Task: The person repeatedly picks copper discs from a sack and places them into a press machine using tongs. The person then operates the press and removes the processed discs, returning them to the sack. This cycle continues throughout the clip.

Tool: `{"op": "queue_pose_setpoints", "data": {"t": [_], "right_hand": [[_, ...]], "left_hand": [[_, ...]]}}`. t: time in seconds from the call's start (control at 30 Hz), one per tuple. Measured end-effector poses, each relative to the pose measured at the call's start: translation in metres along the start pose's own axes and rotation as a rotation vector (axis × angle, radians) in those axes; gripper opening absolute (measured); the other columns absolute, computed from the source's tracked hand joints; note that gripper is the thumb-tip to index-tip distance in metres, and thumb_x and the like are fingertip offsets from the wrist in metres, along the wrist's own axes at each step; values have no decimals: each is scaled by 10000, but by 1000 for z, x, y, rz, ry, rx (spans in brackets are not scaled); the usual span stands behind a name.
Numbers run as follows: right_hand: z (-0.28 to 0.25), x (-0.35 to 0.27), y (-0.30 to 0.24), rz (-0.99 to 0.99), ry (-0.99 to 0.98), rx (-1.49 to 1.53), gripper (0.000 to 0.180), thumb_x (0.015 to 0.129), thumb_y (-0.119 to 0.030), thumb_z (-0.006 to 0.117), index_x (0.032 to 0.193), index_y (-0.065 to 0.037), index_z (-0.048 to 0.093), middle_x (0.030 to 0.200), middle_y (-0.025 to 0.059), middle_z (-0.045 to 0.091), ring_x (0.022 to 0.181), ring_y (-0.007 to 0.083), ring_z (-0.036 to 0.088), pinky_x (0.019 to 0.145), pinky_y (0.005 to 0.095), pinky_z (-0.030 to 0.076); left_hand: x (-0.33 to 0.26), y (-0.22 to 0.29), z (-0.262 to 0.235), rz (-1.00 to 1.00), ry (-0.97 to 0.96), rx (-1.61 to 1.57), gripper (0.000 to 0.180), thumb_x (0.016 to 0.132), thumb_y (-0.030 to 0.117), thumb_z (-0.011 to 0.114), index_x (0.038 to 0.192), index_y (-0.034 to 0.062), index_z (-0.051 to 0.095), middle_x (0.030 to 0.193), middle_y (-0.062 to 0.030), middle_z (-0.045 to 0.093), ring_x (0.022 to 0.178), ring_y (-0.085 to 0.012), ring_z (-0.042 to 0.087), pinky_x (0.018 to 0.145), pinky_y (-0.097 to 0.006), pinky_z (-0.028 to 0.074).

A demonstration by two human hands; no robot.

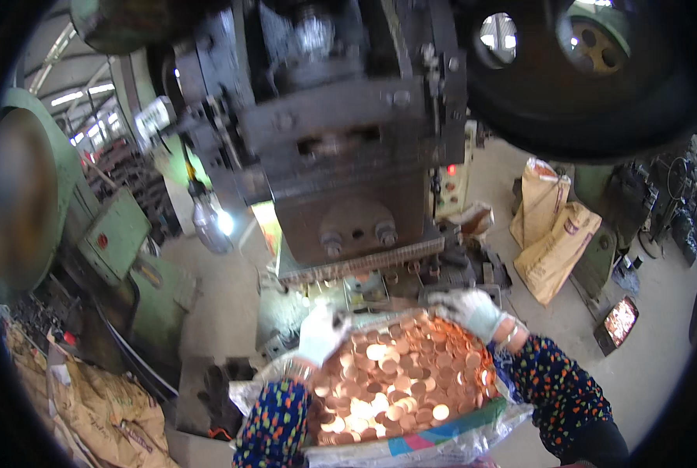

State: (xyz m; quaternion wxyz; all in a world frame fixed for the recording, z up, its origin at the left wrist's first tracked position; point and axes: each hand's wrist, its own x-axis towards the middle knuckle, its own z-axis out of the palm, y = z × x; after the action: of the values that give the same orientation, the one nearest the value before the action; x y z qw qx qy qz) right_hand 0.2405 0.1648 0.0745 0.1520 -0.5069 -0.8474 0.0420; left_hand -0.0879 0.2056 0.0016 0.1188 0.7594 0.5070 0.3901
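A heap of round copper discs (399, 374) lies in front of me on plastic sheeting (473, 444) that rises around its near edge. At the heap's far left edge is my left hand (321, 334), in a white glove, its fingers curled inward. My right hand (471, 310), also gloved, reaches over the far right edge with bent fingers pointing left. Both look closed, but whatever they hold is too small or blurred to make out. Just beyond them stands the bed of a press (364, 288), beneath its heavy dark ram (348, 226).
A lit bulb (212, 222) hangs left of the ram. Green machinery (114, 238) stands at the left, above crumpled brown sacks (106, 405). Two paper sacks (555, 249) stand on the floor at right, near a small container of shiny pieces (619, 321). A large dark wheel (583, 101) overhangs the upper right.
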Motion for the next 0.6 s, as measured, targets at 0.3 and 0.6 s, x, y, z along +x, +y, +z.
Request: {"op": "queue_pose_setpoints", "data": {"t": [0.3, 0.6], "right_hand": [[43, -60, -23, 15, -246, 371, 436, 935, -523, 449, 1291, -288, 541, 1024, 159, 656, 886, 314, 651, 780, 380, 514], [45, -95, -73, 106, -153, 499, 372, 905, -336, 584, 1210, -123, 615, 1004, 132, 685, 919, 244, 640, 828, 349, 483]], "left_hand": [[-94, -17, -54, 16, -565, 368, 577, 823, 550, 579, 1250, 162, 569, 1238, -136, 556, 1172, -313, 509, 993, -422, 407], [-79, -20, -65, 25, -436, 291, 537, 834, 533, 572, 1225, 164, 584, 1219, -126, 569, 1157, -305, 518, 984, -422, 412]]}}
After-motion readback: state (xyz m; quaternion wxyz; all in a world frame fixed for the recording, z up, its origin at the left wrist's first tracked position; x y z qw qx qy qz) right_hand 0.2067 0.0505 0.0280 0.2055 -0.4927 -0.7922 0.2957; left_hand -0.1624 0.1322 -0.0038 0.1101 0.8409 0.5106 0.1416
